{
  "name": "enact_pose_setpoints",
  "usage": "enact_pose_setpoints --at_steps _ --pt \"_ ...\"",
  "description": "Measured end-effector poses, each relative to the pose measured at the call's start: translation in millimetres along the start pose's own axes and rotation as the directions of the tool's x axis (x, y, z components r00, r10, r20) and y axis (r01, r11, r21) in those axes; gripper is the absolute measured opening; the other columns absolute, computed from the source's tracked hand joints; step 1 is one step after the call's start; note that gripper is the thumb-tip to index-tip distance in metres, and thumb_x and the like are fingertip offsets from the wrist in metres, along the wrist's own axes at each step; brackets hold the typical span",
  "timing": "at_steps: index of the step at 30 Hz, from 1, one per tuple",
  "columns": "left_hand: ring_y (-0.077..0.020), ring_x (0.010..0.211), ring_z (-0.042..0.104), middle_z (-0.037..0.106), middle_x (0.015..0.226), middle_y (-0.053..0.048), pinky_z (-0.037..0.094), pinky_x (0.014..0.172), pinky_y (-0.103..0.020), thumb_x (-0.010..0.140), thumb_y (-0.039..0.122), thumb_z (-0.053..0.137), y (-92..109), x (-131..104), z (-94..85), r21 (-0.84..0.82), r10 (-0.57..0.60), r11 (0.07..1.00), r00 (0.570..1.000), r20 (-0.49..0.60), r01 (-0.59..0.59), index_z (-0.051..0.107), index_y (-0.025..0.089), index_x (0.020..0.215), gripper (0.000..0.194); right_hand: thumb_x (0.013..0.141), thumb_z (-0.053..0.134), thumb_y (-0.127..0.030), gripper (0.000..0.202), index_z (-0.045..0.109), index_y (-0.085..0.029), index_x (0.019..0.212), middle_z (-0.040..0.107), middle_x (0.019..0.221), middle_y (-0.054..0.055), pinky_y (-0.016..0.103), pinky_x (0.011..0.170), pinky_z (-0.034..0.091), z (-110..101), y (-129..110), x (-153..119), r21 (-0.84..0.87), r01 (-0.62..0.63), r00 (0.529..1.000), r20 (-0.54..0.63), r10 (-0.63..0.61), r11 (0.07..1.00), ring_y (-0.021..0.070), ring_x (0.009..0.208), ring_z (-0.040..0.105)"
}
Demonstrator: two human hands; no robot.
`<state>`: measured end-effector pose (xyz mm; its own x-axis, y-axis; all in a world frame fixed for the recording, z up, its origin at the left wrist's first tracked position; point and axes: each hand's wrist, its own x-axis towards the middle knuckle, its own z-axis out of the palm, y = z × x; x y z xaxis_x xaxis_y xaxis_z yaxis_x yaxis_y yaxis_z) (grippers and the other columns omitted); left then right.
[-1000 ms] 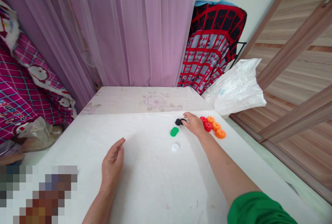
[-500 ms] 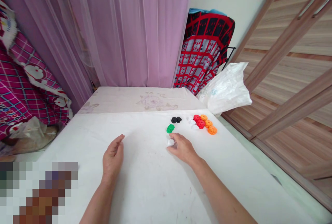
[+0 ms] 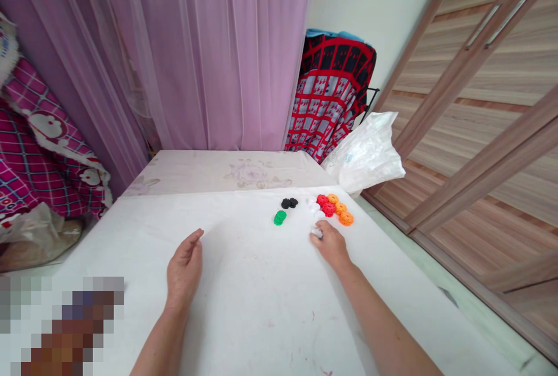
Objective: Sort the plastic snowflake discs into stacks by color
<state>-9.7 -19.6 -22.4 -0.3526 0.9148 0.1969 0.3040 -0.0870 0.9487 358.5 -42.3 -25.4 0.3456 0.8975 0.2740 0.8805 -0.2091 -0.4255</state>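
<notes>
My right hand (image 3: 331, 245) is closed in a pinch around a small white notched disc (image 3: 317, 233), just in front of the coloured groups at the right. Beyond its fingers lie more white discs (image 3: 314, 207), red discs (image 3: 326, 206) and orange discs (image 3: 341, 209), bunched together. Farther left are black discs (image 3: 289, 203) and a short overlapping pile of green discs (image 3: 280, 217). My left hand (image 3: 185, 265) rests on its edge at the left of the table, fingers stretched out, holding nothing and apart from every disc.
A white cloth (image 3: 244, 283) covers the table, with a flowered cover (image 3: 248, 174) at the far end. A white plastic bag (image 3: 364, 155) stands past the far right corner. Purple curtains (image 3: 218, 56) hang behind; a wooden wardrobe (image 3: 479, 108) is at the right.
My right hand has moved right with the white disc, from in front of the green discs to near the white and red ones. My left hand keeps its pose; the view has shifted slightly.
</notes>
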Motion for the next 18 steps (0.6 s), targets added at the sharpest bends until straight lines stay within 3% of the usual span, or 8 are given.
enact_pose_setpoints --at_steps 3,7,18 --pt "-0.0204 0.112 0.062 0.07 0.117 -0.005 0.043 0.106 -0.038 0.081 0.036 0.052 1.6 0.0 -0.6 0.025 -0.004 1.0 1.0 0.001 0.004 0.068 0.021 0.106 0.034 0.073 0.058 -0.031 0.031 0.058 -0.02 0.103 0.069 0.093 0.006 0.034 0.078 0.047 -0.6 20.2 11.7 0.006 -0.151 0.986 -0.076 0.151 0.988 0.0218 0.087 0.064" --pt "-0.0197 0.112 0.063 0.07 0.117 -0.005 0.044 0.105 -0.036 0.081 0.037 0.051 5.3 -1.4 -1.6 0.042 -0.018 0.999 1.0 0.001 0.018 0.068 0.02 0.107 0.035 0.072 0.059 -0.032 0.035 0.057 -0.019 0.105 0.068 0.096 0.007 0.033 0.077 0.046 2.2 25.9 21.4 0.03 -0.245 0.965 -0.087 0.246 0.969 0.0221 0.088 0.063" --pt "-0.0206 0.113 0.062 0.069 0.119 -0.007 0.043 0.106 -0.037 0.079 0.038 0.051 7.4 -0.4 -1.1 0.058 -0.042 0.997 0.999 0.005 0.042 0.068 0.018 0.107 0.038 0.074 0.056 -0.038 0.045 0.058 -0.014 0.112 0.061 0.109 0.014 0.039 0.088 0.046 6.2 29.6 10.1 0.089 -0.158 0.963 -0.207 0.173 0.983 0.0251 0.093 0.06"
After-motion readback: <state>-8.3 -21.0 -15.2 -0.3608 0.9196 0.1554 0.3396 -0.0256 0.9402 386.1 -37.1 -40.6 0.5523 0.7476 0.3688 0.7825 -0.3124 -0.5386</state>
